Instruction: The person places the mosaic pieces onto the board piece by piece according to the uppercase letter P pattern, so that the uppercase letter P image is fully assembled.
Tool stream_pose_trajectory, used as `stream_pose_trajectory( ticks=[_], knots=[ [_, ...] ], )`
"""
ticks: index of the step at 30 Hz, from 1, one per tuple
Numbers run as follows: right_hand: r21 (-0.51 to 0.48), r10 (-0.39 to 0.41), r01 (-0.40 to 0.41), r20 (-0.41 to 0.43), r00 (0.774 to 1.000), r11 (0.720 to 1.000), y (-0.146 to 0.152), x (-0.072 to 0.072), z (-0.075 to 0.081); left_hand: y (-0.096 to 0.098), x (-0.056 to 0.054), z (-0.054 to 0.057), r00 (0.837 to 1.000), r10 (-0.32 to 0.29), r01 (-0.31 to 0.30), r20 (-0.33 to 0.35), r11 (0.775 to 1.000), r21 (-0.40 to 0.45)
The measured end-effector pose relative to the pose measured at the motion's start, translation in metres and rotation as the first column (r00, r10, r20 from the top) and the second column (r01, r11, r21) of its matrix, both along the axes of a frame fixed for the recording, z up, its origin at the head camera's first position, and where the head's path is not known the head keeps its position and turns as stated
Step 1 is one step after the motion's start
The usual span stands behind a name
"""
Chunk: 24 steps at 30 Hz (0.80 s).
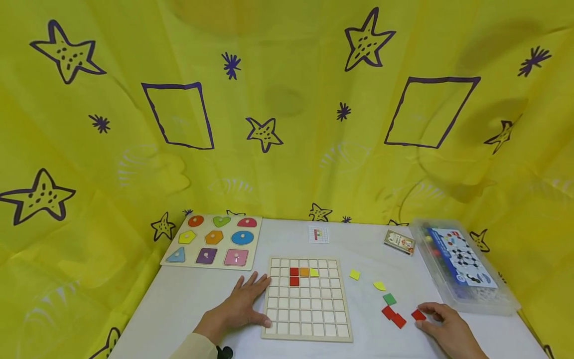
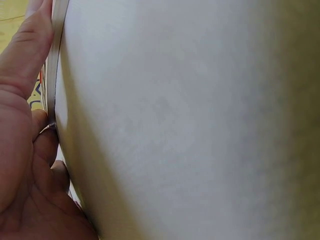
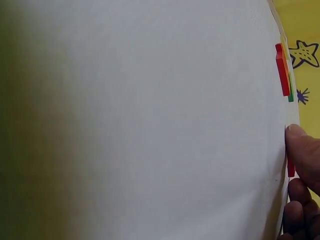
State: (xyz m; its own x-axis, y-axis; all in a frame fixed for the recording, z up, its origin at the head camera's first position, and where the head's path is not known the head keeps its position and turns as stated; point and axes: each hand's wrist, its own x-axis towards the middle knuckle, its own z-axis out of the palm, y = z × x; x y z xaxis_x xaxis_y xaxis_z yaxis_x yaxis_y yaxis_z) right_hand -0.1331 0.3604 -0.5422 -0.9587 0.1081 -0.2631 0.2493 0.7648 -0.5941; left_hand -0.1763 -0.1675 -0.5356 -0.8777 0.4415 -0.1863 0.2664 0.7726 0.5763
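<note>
My left hand [image 1: 245, 302] rests at the left edge of a wooden grid board [image 1: 307, 340], fingers spread and straight, thumb on the lower left of the frame. In the board's cells sit two red square tiles, one above the other, an orange tile [image 1: 304, 271] and a yellow tile with a rounded corner [image 1: 314, 272]. At the right, my right hand [image 1: 448, 326] pinches a red square tile [image 1: 418, 314] between thumb and fingers, low at the tabletop. In the right wrist view the thumb [image 3: 304, 150] covers part of that tile.
Loose tiles lie right of the board: two red [image 1: 398, 320], one green [image 1: 389, 299], and two yellow [image 1: 355, 274]. A small pattern card [image 1: 318, 235] and a card box [image 1: 399, 242] lie behind. A shape puzzle [image 1: 214, 243] stands left, a clear plastic case [image 1: 466, 269] right.
</note>
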Motion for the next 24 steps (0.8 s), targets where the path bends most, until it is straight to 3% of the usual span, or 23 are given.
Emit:
stream_pose_trajectory(
  ticks=[11,18,24],
  knots=[
    [0.089,0.001,0.007,-0.094,0.996,0.996,-0.011,-0.013,-0.001,-0.002,0.000,-0.001,1.000,-0.001,0.001,0.004,1.000,0.008],
    [0.122,0.052,-0.027,-0.204,0.978,0.992,-0.018,-0.026,0.001,-0.001,0.000,0.000,1.000,-0.007,0.007,-0.003,1.000,0.022],
    [0.087,0.035,-0.021,-0.164,0.986,0.996,-0.018,-0.030,0.004,-0.002,0.000,-0.001,1.000,-0.013,0.014,-0.014,1.000,0.027]
  ],
)
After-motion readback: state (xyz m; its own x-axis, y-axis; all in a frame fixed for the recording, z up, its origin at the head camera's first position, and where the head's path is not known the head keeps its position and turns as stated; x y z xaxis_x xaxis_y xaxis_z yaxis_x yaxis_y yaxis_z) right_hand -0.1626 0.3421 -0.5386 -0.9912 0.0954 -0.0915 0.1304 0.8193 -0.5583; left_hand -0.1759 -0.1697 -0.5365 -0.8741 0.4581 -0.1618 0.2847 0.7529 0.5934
